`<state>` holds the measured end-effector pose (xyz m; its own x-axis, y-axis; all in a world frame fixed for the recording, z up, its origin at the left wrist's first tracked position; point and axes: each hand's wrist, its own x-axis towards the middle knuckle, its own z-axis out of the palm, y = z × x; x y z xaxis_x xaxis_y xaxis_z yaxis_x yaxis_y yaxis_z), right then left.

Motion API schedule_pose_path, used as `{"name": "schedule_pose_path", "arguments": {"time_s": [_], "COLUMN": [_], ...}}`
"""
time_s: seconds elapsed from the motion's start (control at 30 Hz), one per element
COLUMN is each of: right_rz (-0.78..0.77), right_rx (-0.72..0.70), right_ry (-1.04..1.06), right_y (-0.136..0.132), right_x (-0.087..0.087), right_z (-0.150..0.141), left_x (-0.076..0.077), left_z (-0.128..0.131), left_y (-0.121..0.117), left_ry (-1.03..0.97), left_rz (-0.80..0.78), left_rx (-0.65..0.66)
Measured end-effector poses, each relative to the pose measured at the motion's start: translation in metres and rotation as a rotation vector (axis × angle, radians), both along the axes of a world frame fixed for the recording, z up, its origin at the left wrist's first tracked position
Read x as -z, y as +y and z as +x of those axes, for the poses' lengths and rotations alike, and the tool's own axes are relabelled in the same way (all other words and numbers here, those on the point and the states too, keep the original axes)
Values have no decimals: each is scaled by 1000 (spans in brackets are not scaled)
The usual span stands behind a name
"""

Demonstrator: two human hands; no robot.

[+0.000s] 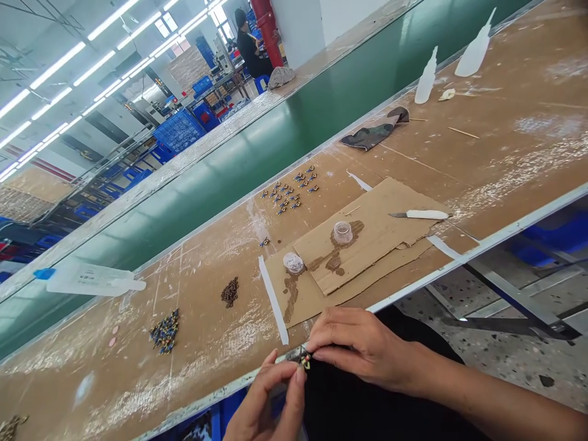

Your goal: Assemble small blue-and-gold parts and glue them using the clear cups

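Observation:
My left hand (pixel 271 401) and my right hand (pixel 361 346) meet at the near edge of the workbench (pixel 505 147), both pinching one tiny part (pixel 304 360) with dark, red and yellow bits between the fingertips. Just beyond my hands lie sheets of stained cardboard (pixel 367 245) with two small clear cups (pixel 342 232) on them. A pile of small blue-and-gold parts (pixel 165 331) and a heap of tiny brown pieces (pixel 230 291) sit to the left. Several finished-looking blue parts (pixel 289 190) stand in rows farther back.
A white-handled knife (pixel 420 214) lies on the cardboard's right. A white strip (pixel 273 300) lies along its left edge. Two white squeeze bottles (pixel 426 76) and a dark rag (pixel 374 131) sit at the back right; another bottle (pixel 89 280) lies left. A green conveyor belt (pixel 257 153) runs behind. A person stands far off.

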<state>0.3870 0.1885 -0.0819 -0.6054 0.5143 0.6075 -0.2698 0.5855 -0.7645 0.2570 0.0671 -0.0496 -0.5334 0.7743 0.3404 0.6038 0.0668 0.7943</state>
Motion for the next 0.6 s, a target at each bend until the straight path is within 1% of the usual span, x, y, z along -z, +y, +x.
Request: {"name": "schedule_pose_path", "arguments": {"time_s": [0.17, 0.27, 0.37, 0.43, 0.5, 0.53, 0.6], "right_rz": [14, 22, 37, 51, 65, 70, 73], "right_rx": [-21, -36, -33, -23, -18, -18, -18], "right_ry": [21, 16, 30, 38, 38, 35, 33], "right_y": [0, 0, 0, 1, 1, 1, 1], "right_x": [-3, -3, -2, -1, 0, 0, 1], "right_z": [2, 3, 3, 3, 3, 2, 2], "left_x": [-6, -4, 9, 20, 27, 28, 25], "left_z": [1, -3, -18, -30, -36, -36, -29], "left_y": [3, 3, 2, 2, 2, 2, 0], "left_ry": [261, 359, 388, 371, 351, 342, 334], "left_rz": [112, 103, 32, -35, -99, -112, -95], "left_rx": [148, 173, 137, 148, 162, 160, 142]}}
